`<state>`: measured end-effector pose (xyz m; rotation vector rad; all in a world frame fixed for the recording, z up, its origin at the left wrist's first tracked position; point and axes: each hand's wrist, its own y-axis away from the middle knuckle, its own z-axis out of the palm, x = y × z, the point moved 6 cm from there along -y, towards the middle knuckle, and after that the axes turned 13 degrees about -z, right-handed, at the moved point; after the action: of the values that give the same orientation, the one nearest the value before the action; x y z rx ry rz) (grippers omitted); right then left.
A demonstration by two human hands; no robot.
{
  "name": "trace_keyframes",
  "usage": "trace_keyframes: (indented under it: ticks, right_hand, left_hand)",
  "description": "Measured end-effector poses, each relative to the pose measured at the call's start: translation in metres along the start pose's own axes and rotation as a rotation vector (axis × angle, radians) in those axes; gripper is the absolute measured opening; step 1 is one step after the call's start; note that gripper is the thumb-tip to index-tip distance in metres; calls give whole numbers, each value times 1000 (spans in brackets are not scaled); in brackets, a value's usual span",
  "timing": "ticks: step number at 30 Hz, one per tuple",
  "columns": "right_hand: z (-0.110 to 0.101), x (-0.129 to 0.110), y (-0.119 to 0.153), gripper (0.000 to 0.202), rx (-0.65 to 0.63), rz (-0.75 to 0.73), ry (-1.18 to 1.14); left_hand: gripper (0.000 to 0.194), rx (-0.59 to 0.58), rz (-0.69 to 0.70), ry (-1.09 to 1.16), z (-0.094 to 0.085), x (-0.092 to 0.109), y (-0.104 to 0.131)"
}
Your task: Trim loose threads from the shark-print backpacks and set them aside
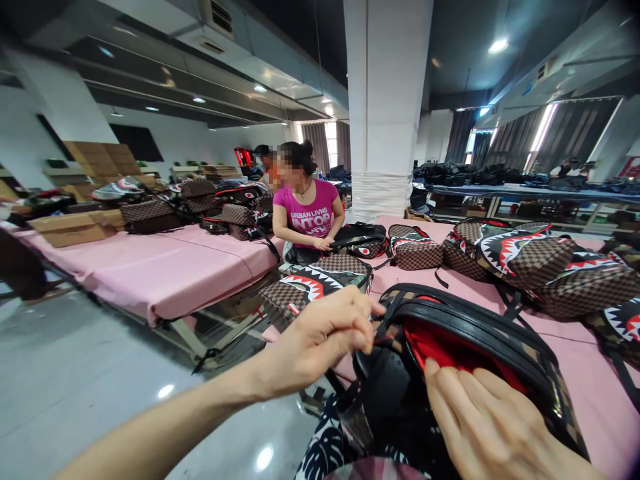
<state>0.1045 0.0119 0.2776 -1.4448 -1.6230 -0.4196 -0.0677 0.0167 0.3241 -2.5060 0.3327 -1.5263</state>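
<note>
A black and brown-checked backpack (460,313) lies in front of me at the edge of the pink-covered table. Its zipped opening gapes and shows a red lining (440,347). My right hand (490,420) grips the near edge of that opening, fingers bent over it and the thumb side toward the lining. At the left end of the opening, my left hand (325,340) is closed in a pinch. Whatever lies between its fingertips is too small to make out. Just beyond my left hand rests a checked backpack with a shark-mouth print (320,280).
Several shark-print backpacks (525,253) crowd the table's right side. Across from me a person in a pink shirt (310,210) handles a dark backpack (360,240). A white pillar (387,107) rises behind. Another pink table (185,267) with bags and a cardboard box (80,227) stands left.
</note>
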Motion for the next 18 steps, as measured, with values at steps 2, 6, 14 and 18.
trace_keyframes:
  ticks: [2, 6, 14, 18]
  right_hand:
    - [-2, -2, 1, 29, 9, 8, -22]
    - [-13, -1, 2, 26, 59, 99, -7]
    - [-17, 2, -6, 29, 145, 106, -64]
    - [-12, 9, -10, 33, 187, 123, -104]
  left_hand:
    - [29, -135, -27, 172, 18, 4, -6]
    - [31, -166, -220, 672, 34, -9, -20]
    - [32, -30, -405, 960, 20, -40, -22]
    - [29, 33, -441, 1118, 21, -61, -20]
